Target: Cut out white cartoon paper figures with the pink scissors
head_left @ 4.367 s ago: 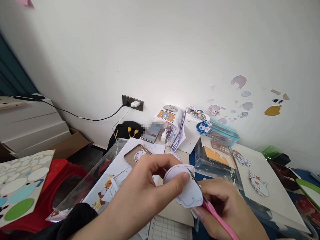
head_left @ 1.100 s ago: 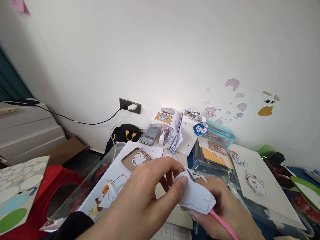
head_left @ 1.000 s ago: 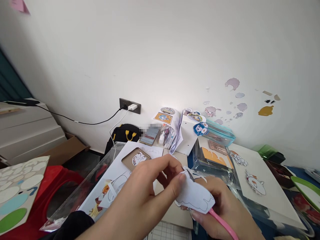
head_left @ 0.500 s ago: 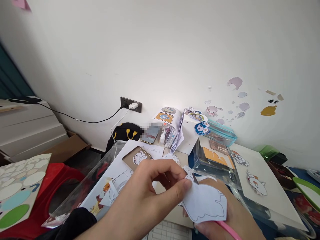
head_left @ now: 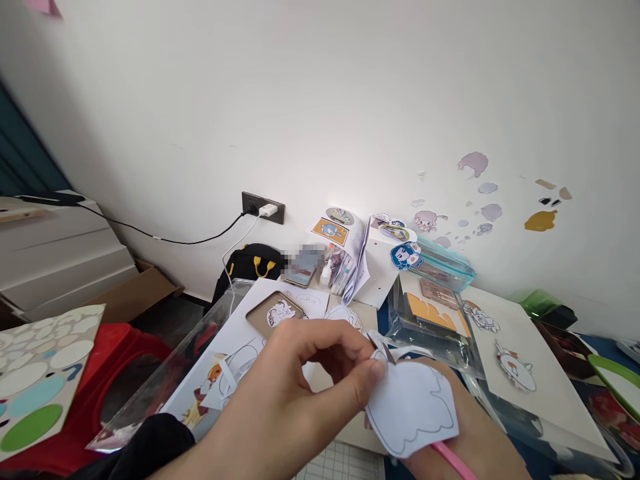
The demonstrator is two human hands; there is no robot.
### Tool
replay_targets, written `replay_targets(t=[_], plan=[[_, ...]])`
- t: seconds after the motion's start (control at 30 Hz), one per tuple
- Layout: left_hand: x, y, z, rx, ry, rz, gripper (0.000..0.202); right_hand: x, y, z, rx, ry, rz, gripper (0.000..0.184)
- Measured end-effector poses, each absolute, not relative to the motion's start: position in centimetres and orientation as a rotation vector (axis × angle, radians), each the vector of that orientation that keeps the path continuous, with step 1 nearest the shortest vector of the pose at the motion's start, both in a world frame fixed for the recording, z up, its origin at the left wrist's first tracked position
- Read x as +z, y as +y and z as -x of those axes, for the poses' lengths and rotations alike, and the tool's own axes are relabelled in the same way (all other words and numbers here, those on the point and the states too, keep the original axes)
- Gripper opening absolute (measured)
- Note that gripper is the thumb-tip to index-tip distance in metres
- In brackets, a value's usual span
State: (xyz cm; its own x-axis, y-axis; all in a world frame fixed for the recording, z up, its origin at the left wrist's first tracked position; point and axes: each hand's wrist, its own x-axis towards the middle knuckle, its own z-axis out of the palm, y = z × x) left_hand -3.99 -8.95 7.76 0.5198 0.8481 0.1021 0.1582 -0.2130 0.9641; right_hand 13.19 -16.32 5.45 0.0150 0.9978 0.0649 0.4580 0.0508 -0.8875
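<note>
My left hand (head_left: pixel 310 380) pinches the upper left edge of a white paper cutout (head_left: pixel 413 407) between thumb and forefinger. A wavy outline is drawn on the paper, with a blank margin outside part of it. Behind the paper is my right hand (head_left: pixel 470 413), its fingers mostly hidden. It is closed on what look like scissors, whose pink handle (head_left: pixel 453 460) sticks out below the paper. A dark blade-like strip (head_left: pixel 383 348) shows at the paper's top edge, beside a narrow curled paper strip (head_left: pixel 415 351).
Ahead lie a shallow metal tin lid (head_left: pixel 260 320) with a cutout in it, a phone (head_left: pixel 303 270), and a white box (head_left: pixel 383 273). To the right are a clear plastic bag (head_left: pixel 430 337) and a white board (head_left: pixel 545 407) with cutouts. A red stool (head_left: pixel 120 347) stands left.
The paper cutout has tilted and shifted slightly down and right, and its top strip curls more. My left hand keeps its pinch; the right hand has moved slightly behind the paper.
</note>
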Motion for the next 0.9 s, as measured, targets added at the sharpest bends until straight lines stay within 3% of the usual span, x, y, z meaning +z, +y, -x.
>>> replay_targets(t=[0.13,0.57,0.9], plan=[[7.8,-8.7,3.8,0.810,0.831,-1.674,0.015,5.6,-16.4,-12.9,0.841,-1.457,1.628,0.022],[8.5,-8.8,4.0,0.792,0.866,-1.627,0.014,4.6,-16.1,-14.3,1.041,-1.486,1.349,0.018],[8.6,-8.8,3.9,0.810,0.801,-1.651,0.012,4.3,-15.7,-15.4,1.024,-1.671,1.406,0.020]])
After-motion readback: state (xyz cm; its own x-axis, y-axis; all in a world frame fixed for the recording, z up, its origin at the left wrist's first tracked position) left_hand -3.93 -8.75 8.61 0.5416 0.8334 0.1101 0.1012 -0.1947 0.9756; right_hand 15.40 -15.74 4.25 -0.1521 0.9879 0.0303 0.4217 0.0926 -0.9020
